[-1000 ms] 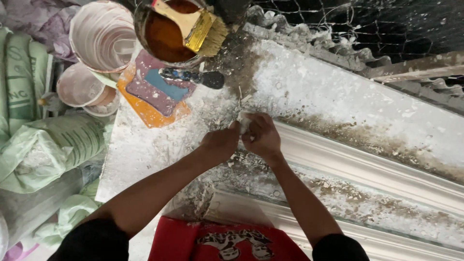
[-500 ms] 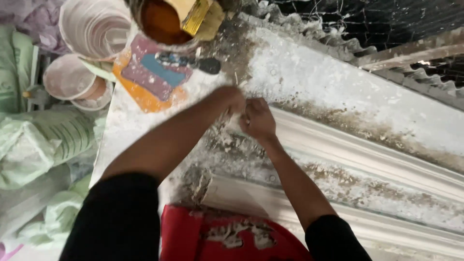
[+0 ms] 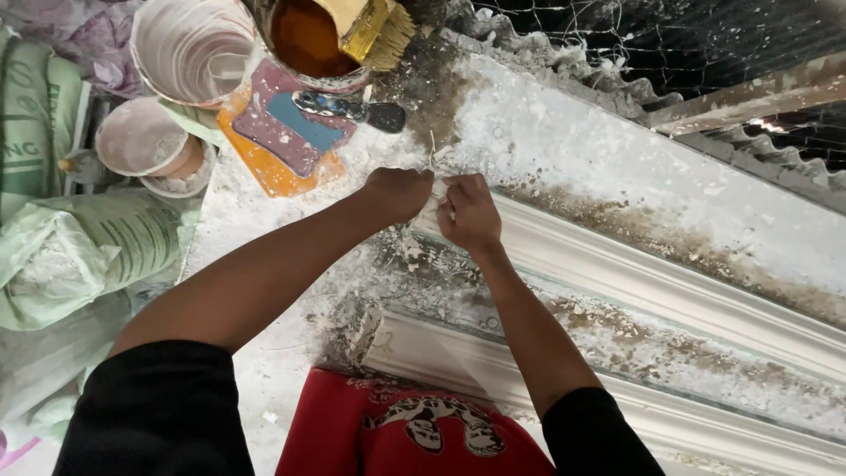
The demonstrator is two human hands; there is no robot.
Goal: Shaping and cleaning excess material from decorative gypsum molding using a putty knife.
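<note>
Our left arm has swung in, and now both hands, left hand (image 3: 401, 191) and right hand (image 3: 469, 211), pinch white fibre strands (image 3: 438, 161) closed at the plaster moulding's (image 3: 617, 273) end, best pulled gently, evenly.

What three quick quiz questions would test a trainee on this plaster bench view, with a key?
1. True or false: both hands meet at the end of the white moulding.
2. What lies in the can of brown liquid? A) brush B) spoon C) trowel
3. Which tool lies on the orange and pink boards?

Key: 1. True: the left hand and the right hand pinch white fibre there. 2. A, the brush. 3. The putty knife.
</note>
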